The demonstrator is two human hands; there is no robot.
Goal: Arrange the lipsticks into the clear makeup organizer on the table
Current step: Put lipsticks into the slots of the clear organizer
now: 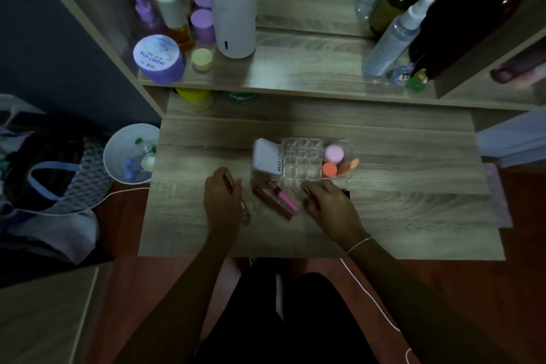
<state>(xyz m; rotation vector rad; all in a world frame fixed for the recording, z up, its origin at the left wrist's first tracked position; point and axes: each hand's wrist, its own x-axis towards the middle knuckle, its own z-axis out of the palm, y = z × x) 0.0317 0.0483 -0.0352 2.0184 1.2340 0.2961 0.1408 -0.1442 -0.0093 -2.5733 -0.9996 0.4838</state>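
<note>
Left hand [222, 199] closed around a brownish lipstick [229, 181]; right hand [330, 204] curled on another [307, 190]. Between them, on the table [399, 210], pink [283, 197] and brown tubes [271, 203]. Beyond: clear gridded organizer [301, 160].

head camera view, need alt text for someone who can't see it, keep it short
Seen from above, a person's left hand and right hand each close on a lipstick on a wooden table, just in front of a clear makeup organizer whose grid slots are empty. A pink lipstick lies between the hands.
</note>
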